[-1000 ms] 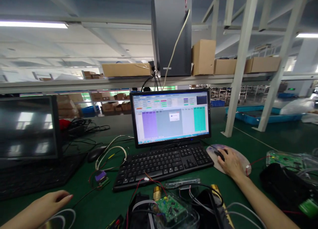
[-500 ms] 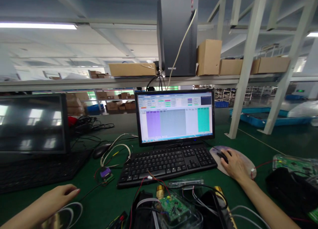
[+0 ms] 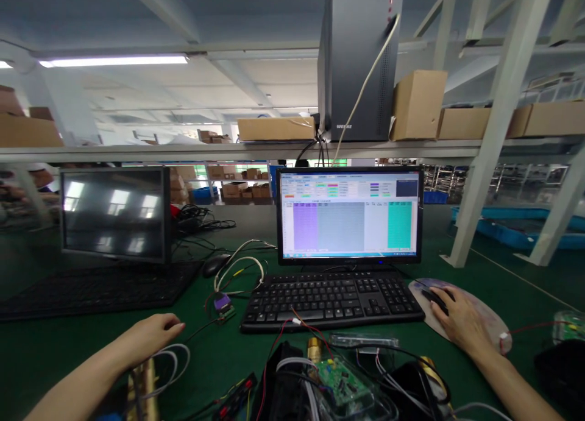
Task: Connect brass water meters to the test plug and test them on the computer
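On the patterned mouse pad point(image 3: 491, 329), my right hand point(image 3: 461, 320) lies over a black computer mouse point(image 3: 436, 299), its fingers gripping the sides. My left hand point(image 3: 153, 337) hovers or rests over the green table at the left, loosely curled, thumb a little apart, with nothing visible in it. Beside and below that hand are looped white wires point(image 3: 171, 372) and a brass-coloured part point(image 3: 142, 390). The black keyboard point(image 3: 329, 300) sits between my hands, under a lit monitor point(image 3: 350, 220) with purple, grey and green columns.
In front lie a green circuit board point(image 3: 345, 381) in a clear case, brass fittings point(image 3: 314, 349) and tangled wires. A purple connector point(image 3: 223, 303) lies left of the keyboard. A dark monitor point(image 3: 114, 214) stands at left, a computer tower point(image 3: 361, 61) on the shelf above. Metal posts point(image 3: 498, 128) rise at right.
The view has turned left, so everything sits further right in the picture, and more of the dark monitor shows. My right hand remains on the mouse; my left hand stays near the white wires.
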The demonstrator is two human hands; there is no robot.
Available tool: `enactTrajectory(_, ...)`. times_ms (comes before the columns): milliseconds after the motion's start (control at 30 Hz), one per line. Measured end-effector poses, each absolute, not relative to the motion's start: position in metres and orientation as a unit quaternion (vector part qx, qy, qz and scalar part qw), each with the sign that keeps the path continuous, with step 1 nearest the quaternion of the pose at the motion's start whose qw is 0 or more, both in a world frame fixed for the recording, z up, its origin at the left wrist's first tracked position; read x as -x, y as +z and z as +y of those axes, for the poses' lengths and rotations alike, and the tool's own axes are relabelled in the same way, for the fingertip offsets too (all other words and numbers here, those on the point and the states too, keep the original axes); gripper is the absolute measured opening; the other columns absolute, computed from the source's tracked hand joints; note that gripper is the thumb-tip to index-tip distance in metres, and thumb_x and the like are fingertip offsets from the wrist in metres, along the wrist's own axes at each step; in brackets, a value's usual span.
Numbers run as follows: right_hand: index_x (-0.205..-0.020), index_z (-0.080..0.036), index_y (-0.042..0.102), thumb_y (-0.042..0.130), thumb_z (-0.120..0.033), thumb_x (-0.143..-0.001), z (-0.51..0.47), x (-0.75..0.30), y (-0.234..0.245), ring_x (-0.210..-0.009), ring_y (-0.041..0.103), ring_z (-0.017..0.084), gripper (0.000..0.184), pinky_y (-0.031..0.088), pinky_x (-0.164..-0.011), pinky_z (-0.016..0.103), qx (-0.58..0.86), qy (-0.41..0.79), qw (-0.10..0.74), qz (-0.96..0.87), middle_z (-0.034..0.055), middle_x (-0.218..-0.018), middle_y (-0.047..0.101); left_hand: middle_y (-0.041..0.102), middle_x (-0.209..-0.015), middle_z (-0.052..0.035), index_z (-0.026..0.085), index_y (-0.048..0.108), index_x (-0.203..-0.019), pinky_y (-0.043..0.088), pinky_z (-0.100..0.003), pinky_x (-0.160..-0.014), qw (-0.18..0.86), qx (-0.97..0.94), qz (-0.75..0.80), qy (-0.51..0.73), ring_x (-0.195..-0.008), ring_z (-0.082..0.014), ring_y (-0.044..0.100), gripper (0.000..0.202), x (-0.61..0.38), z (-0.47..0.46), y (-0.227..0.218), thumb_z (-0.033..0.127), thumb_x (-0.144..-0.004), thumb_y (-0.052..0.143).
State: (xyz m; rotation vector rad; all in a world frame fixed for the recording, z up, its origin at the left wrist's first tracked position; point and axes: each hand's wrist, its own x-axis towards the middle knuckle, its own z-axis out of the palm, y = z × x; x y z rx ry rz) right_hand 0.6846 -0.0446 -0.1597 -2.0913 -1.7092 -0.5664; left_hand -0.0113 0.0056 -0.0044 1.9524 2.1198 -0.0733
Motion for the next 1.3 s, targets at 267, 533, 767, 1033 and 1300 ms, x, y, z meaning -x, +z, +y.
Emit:
enactTrajectory(267,-0.124,-0.021,0.054,0.036,-0.042,-0.085,-0.042,-0.691,-0.163,-0.11,0.052,0.029,0.047,0.046,-0.088,0.042,0.744,-0.199,0.189,-0.609,0.013,-0.125,0.049,0.066,-0.11,-0.013,0.007,0.063,-0.108,0.041,-0.03,-0.088,0.138,-0.672,0.726,-0.033,-0.101,-0.0251,0.06,0.043,0.002,-0.001,0.003,0.032,-0.089,0.034)
enactTrajectory(533,-0.121,-0.021,0.057,0.036,-0.042,-0.084,-0.037,-0.694,-0.169,-0.109,0.052,0.03,0.047,0.046,-0.087,0.044,0.747,-0.198,0.189,-0.606,0.0136,-0.123,0.051,0.065,-0.111,-0.0144,0.007,0.062,-0.108,0.04,-0.033,-0.088,0.139,-0.677,0.721,-0.045,-0.101,-0.0253,0.059,0.045,0.001,-0.003,0.005,0.034,-0.089,0.032)
enactTrajectory(767,-0.124,-0.021,0.054,0.031,-0.043,-0.086,-0.037,-0.692,-0.167,-0.111,0.051,0.03,0.049,0.045,-0.089,0.045,0.755,-0.19,0.173,-0.603,0.0137,-0.126,0.047,0.065,-0.111,-0.0135,0.008,0.062,-0.108,0.041,-0.031,-0.087,0.135,-0.673,0.726,-0.043,-0.101,-0.0244,0.06,0.042,0.002,-0.001,0.003,0.033,-0.09,0.034)
enactTrajectory(1033,-0.124,-0.021,0.054,0.03,-0.046,-0.086,-0.036,-0.697,-0.17,-0.115,0.049,0.031,0.052,0.044,-0.091,0.048,0.755,-0.184,0.169,-0.606,0.0135,-0.127,0.048,0.067,-0.108,-0.0119,0.009,0.064,-0.106,0.042,-0.028,-0.084,0.131,-0.668,0.732,-0.036,-0.098,-0.0232,0.061,0.039,0.003,-0.001,0.001,0.031,-0.091,0.036)
enactTrajectory(1300,-0.127,-0.017,0.051,0.03,-0.046,-0.086,-0.038,-0.694,-0.17,-0.114,0.05,0.032,0.054,0.044,-0.091,0.048,0.76,-0.195,0.172,-0.596,0.0153,-0.127,0.048,0.066,-0.109,-0.0127,0.009,0.064,-0.106,0.041,-0.028,-0.084,0.131,-0.668,0.732,-0.031,-0.099,-0.0234,0.061,0.038,0.001,-0.003,0.002,0.031,-0.09,0.038)
